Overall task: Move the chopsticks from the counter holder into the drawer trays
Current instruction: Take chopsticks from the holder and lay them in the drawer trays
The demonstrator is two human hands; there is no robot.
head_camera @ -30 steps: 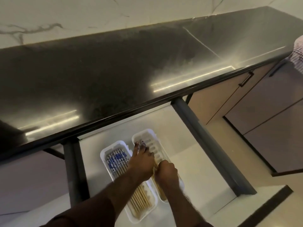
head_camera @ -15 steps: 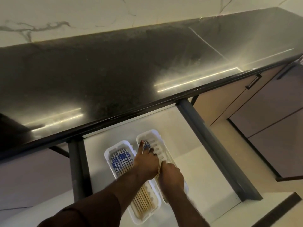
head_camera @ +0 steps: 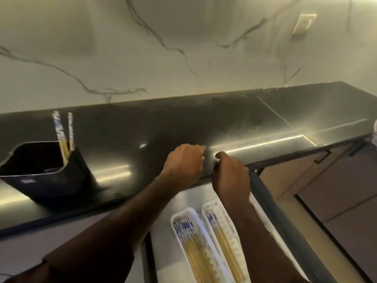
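Observation:
A dark holder (head_camera: 47, 170) stands on the black counter (head_camera: 183, 123) at the left, with two blue-topped chopsticks (head_camera: 64, 135) upright in its right corner. Below, the open drawer (head_camera: 189, 199) holds two white trays side by side. The left tray (head_camera: 179, 216) carries several chopsticks (head_camera: 193, 246); the right tray (head_camera: 212, 205) carries a few (head_camera: 226, 248). My left hand (head_camera: 184, 162) and my right hand (head_camera: 231, 172) hover over the counter's front edge, fingers curled, nothing visible in either. My right forearm covers part of the right tray.
A marble wall (head_camera: 183, 48) with a socket plate (head_camera: 303, 23) rises behind the counter. Closed cabinet fronts with dark handles (head_camera: 322, 158) stand to the right of the drawer, whose dark side rail (head_camera: 275, 217) runs along its right side.
Both hands have lifted out of the right tray up to the counter edge, leaving chopsticks lying in it. The view has tilted up and left, bringing the holder into sight.

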